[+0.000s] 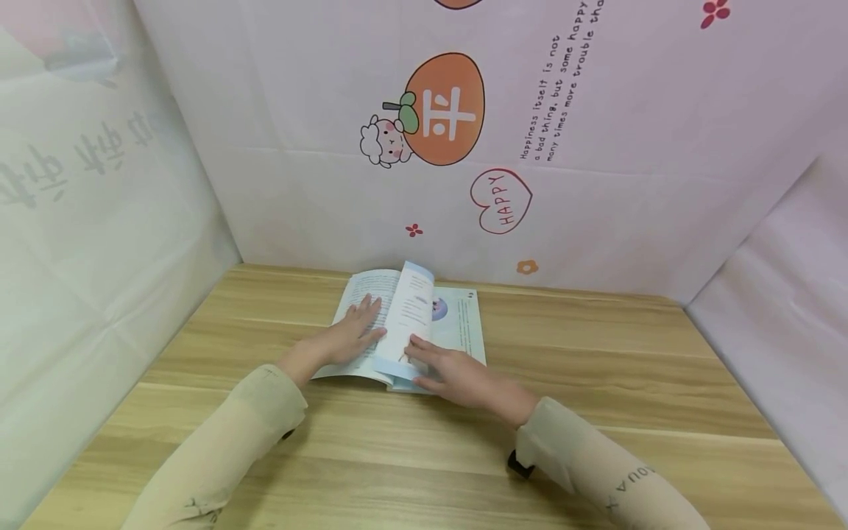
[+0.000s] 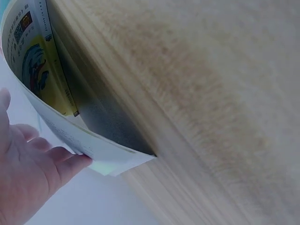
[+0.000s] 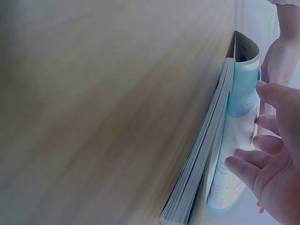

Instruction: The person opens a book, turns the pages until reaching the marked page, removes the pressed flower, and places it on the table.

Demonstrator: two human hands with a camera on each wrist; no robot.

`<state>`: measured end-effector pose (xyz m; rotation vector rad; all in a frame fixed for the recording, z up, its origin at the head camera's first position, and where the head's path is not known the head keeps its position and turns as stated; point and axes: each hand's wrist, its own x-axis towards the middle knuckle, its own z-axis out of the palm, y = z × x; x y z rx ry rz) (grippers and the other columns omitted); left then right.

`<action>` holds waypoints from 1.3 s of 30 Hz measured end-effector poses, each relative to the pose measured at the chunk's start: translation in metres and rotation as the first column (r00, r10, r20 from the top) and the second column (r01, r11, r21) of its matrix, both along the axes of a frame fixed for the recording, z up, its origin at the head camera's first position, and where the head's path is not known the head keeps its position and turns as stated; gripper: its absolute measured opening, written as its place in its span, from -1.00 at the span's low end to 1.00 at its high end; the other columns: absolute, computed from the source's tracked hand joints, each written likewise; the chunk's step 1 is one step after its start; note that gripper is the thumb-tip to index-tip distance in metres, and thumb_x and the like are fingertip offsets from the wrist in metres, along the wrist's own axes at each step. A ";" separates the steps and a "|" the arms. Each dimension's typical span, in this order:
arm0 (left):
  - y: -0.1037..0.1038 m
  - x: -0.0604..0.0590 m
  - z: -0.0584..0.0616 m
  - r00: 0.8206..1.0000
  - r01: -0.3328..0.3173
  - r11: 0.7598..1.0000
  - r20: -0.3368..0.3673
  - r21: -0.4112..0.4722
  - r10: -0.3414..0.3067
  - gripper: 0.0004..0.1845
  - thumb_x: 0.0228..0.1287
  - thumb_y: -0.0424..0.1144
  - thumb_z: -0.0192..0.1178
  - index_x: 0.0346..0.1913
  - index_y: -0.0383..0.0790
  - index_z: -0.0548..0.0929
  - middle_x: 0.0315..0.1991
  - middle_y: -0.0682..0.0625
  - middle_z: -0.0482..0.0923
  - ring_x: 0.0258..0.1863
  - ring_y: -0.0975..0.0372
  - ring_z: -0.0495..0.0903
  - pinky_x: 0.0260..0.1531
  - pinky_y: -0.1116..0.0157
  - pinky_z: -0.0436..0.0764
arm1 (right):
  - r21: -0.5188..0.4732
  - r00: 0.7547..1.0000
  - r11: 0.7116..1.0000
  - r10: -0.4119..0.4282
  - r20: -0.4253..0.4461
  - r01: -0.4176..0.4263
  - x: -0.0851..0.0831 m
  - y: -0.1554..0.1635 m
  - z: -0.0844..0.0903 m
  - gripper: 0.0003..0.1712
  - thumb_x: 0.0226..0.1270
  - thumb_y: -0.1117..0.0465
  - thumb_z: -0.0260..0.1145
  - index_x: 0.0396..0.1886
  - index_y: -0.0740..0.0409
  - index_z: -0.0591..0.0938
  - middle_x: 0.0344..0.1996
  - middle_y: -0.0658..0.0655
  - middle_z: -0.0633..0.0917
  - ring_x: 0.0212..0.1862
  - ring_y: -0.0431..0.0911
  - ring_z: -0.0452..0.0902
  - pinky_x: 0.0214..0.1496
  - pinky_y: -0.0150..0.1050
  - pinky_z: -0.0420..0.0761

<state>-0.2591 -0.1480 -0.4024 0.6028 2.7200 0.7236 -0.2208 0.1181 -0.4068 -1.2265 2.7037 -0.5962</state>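
A book (image 1: 467,316) lies spread on the wooden table, close to the back wall. One page (image 1: 412,302) stands lifted and bowed over its middle. My left hand (image 1: 343,337) rests on the left-hand page with its fingers spread. With loosely bent fingers, my right hand (image 1: 458,374) touches the near part of the lifted page. In the left wrist view, the left side's cover (image 2: 37,70) curves up off the table and shows a yellow and blue picture underneath. The right wrist view shows the thick page edges (image 3: 201,145) below the bowed page (image 3: 239,140).
The wooden table (image 1: 397,456) runs up to a pale printed cloth (image 1: 298,206) hung at the back. More cloth hangs at the left side (image 1: 99,258) and the right side (image 1: 788,294).
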 end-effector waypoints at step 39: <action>0.010 0.002 0.005 0.989 0.117 0.992 -0.083 -0.038 -0.120 -0.36 0.66 -0.01 -0.07 0.66 -0.05 0.09 0.67 -0.04 -0.19 0.61 -0.14 -0.28 0.40 -0.39 -0.05 | 0.044 0.980 0.981 0.188 0.063 -0.191 0.008 -0.034 0.002 -0.44 0.59 0.05 0.25 0.48 0.11 0.48 0.54 0.15 0.27 0.61 0.01 -0.06 0.51 -0.04 0.27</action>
